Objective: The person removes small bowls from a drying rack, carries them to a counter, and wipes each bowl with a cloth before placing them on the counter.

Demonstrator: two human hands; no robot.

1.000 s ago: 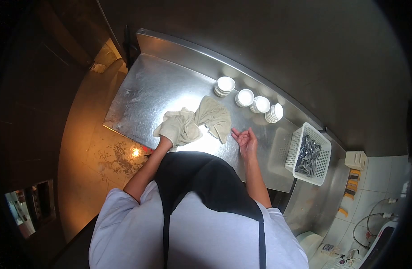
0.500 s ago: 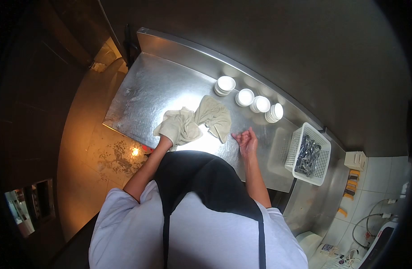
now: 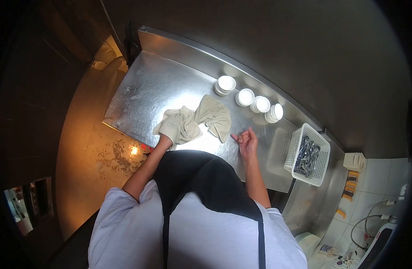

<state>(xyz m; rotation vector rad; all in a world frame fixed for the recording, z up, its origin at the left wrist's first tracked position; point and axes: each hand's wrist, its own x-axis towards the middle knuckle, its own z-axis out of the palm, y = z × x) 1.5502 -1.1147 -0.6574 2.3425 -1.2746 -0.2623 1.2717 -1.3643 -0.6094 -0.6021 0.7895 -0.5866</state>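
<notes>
My left hand [image 3: 166,140] goes in under a crumpled beige cloth [image 3: 182,125] on the steel table [image 3: 143,85]. Only the wrist end of that hand shows; its fingers are covered by the folds. A second beige cloth [image 3: 214,115] lies spread in loose folds against the first, to its right. My right hand [image 3: 247,142] rests palm up just right of this second cloth, fingers loosely bent and apart, with nothing in it.
Several short stacks of white bowls [image 3: 259,104] stand along the table's raised back edge. At the right, a white perforated basket [image 3: 323,169] holds dark cutlery. A white box [image 3: 354,162] and a row of yellow-and-black items [image 3: 350,184] are farther right.
</notes>
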